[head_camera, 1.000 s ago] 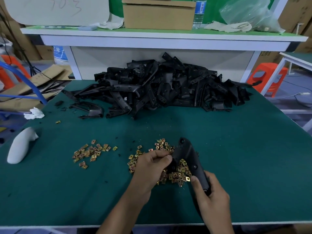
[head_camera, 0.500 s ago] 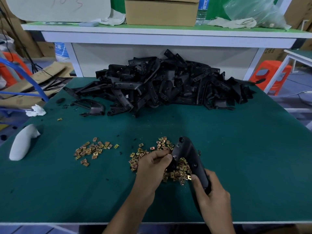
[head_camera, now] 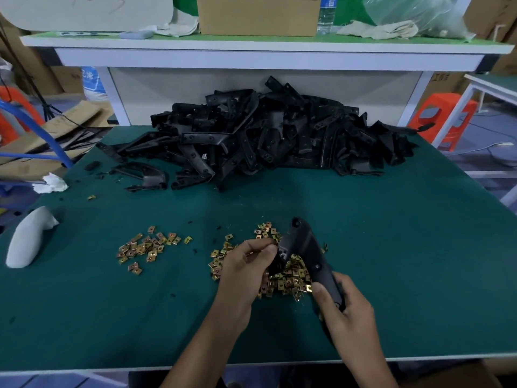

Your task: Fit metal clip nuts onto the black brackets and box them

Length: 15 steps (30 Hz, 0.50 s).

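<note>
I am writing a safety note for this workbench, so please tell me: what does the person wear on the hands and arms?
Nothing that shows. The left hand and the right hand are bare: no gloves, no rings. Neither wrist carries a watch or band, and no sleeve comes into the picture; both arms are uncovered down to its lower edge.

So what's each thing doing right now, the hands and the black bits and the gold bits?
Near clips: loose heap on the table.
Left clips: small loose scatter, untouched.
Bracket: held tilted over the near clips.
Left hand: pinching the bracket's side.
Right hand: gripping the bracket's lower end.
Bracket pile: heaped at the table's back.
Box: standing on the shelf.
</note>
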Tool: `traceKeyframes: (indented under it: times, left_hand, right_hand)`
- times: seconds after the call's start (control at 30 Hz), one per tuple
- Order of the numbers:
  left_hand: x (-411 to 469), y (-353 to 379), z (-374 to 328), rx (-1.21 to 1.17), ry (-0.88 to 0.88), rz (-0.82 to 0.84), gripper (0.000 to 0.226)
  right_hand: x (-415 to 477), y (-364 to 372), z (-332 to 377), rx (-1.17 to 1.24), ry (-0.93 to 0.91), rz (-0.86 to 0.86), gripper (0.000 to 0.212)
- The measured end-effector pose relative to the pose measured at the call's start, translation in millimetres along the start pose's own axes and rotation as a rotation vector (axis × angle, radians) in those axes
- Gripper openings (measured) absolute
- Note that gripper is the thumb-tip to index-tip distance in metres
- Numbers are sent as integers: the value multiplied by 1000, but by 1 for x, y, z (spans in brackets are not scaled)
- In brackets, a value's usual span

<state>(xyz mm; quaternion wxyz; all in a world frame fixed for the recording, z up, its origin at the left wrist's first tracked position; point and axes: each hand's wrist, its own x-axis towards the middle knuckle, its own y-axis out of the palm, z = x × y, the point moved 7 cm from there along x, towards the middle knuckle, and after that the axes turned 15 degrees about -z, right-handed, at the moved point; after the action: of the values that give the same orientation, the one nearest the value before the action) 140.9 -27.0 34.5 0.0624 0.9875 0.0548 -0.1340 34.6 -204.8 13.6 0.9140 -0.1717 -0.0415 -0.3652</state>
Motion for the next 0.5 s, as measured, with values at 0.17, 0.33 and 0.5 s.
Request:
traceKeyframes:
  times: [0.17,0.33,0.5]
  left_hand:
    - [-3,5,-8,37,37,58,14]
    - [-3,3,-10,12,-17,95,9]
    - [-2,1,-2,-60,-152,159,10]
  right_hand:
    - [0,-4,1,66,41,-4,16]
    - [-1,-3,2,75,48,11,19]
    - [-1,-1,4,101,62,15,17]
